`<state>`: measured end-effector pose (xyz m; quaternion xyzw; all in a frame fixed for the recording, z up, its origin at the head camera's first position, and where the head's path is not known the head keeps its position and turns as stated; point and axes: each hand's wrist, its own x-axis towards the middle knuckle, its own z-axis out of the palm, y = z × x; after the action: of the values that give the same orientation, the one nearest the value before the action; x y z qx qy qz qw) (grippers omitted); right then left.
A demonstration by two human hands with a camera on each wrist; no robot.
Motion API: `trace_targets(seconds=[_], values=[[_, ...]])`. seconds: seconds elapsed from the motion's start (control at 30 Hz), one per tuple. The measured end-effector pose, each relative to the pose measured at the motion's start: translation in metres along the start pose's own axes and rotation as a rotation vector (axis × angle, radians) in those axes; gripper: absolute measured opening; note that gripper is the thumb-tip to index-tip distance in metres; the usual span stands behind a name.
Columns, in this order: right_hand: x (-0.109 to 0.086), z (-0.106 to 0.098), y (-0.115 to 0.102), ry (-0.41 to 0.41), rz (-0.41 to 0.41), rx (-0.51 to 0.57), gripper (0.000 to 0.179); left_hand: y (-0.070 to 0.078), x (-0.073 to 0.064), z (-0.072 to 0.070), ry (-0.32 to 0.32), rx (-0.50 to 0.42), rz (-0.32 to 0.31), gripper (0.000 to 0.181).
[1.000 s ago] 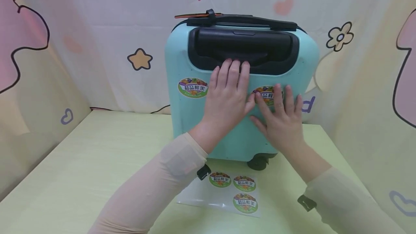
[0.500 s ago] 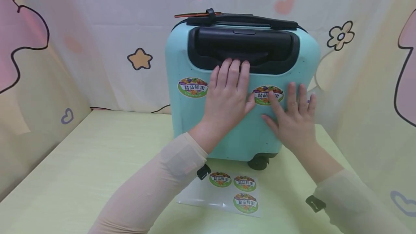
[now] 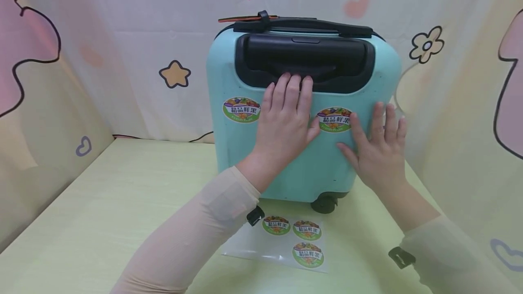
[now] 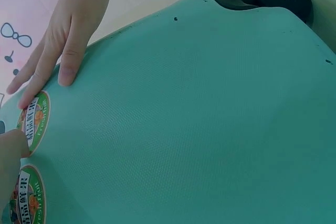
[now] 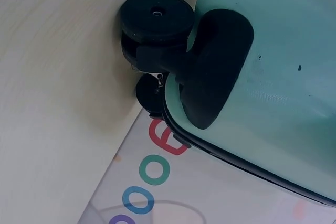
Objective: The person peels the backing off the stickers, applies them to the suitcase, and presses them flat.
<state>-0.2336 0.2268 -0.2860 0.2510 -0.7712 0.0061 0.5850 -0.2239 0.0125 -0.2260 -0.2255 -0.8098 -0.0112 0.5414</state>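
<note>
A mint-green suitcase (image 3: 298, 167) stands upright on the table, with a black recessed handle panel (image 3: 306, 53) near its top. Two oval fruit stickers are on its face: a left sticker (image 3: 241, 110) and a right sticker (image 3: 333, 120). My left hand (image 3: 283, 124) lies against the suitcase between them, fingertips at the panel's lower edge, thumb tip beside the right sticker. My right hand (image 3: 380, 151) has its fingers spread at the suitcase's right side, the index fingertip touching the right sticker's right edge. In the left wrist view the right sticker (image 4: 35, 121) looks flat on the shell.
A glossy sheet (image 3: 261, 246) with several more fruit stickers lies on the table (image 3: 122, 203) in front of the suitcase, partly behind the left sleeve. A black caster wheel (image 3: 324, 204) shows under the suitcase. Patterned cloth (image 3: 135, 58) hangs behind and at both sides.
My right hand has slid to the right across the right sticker, its index finger going from the sticker's left part to its right edge. The left hand and suitcase stay put.
</note>
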Motion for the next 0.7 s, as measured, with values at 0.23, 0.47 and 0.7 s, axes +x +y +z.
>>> trace_targets(seconds=[0.23,0.47,0.7], values=[[-0.004,-0.002,0.001,-0.015,0.040,-0.003,0.068,-0.001,0.000,0.000,-0.013,0.002,0.002,0.059],[-0.002,-0.002,-0.008,-0.025,0.040,-0.002,0.067,-0.001,0.000,0.000,0.013,-0.008,-0.012,0.058],[0.017,0.005,-0.026,0.031,-0.066,-0.027,0.061,0.000,0.000,0.002,0.023,-0.014,-0.002,0.053]])
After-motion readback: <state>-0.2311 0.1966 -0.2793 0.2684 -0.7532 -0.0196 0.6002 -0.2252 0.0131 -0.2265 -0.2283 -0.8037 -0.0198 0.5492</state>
